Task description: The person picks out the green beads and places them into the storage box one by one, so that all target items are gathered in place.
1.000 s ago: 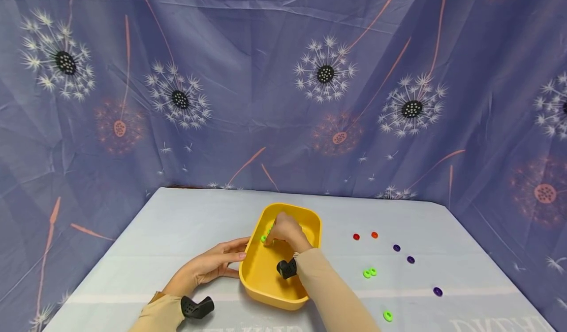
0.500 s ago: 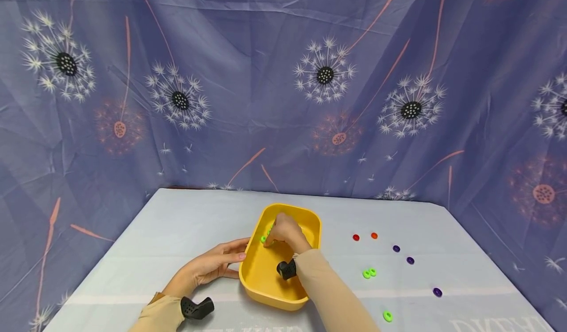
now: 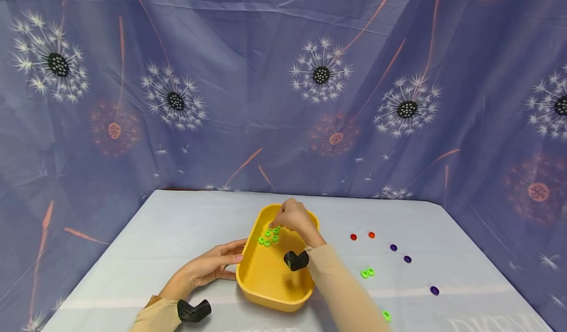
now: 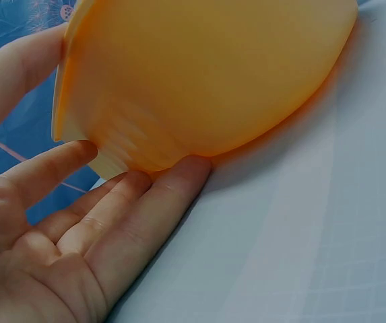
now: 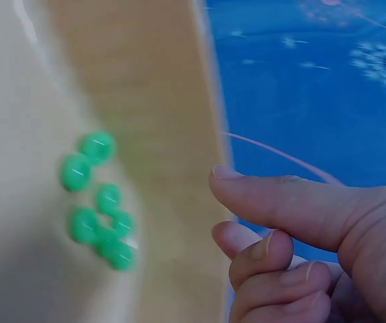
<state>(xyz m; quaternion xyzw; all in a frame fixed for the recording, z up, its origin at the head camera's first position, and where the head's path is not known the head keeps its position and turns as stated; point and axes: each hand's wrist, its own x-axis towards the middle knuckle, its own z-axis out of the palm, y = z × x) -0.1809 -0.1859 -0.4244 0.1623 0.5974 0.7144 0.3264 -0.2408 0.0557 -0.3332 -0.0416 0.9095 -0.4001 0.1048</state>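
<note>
A yellow plastic box (image 3: 270, 278) stands on the table, several small bright green rings (image 3: 267, 243) lying inside toward its far left. My left hand (image 3: 212, 264) rests against the box's left wall with extended fingers. In the left wrist view, those fingertips (image 4: 193, 168) touch the outside of the box low down, and the thumb lies at the rim. My right hand (image 3: 294, 216) hovers over the far end of the box. Its thumb (image 5: 273, 198) and fingers stand apart in the right wrist view, with nothing between them, beside the cluster of green rings (image 5: 98, 148).
Right of the box lie red (image 3: 353, 237) and orange (image 3: 371, 235) rings, dark purple rings (image 3: 393, 248) and more green rings (image 3: 364, 274), scattered on the white-covered table (image 3: 190, 223). A blue dandelion-print cloth (image 3: 248, 100) hangs behind and at both sides.
My right hand has lifted up and slightly right from the rings in the box, so more green rings show. My left hand stays at the box's wall.
</note>
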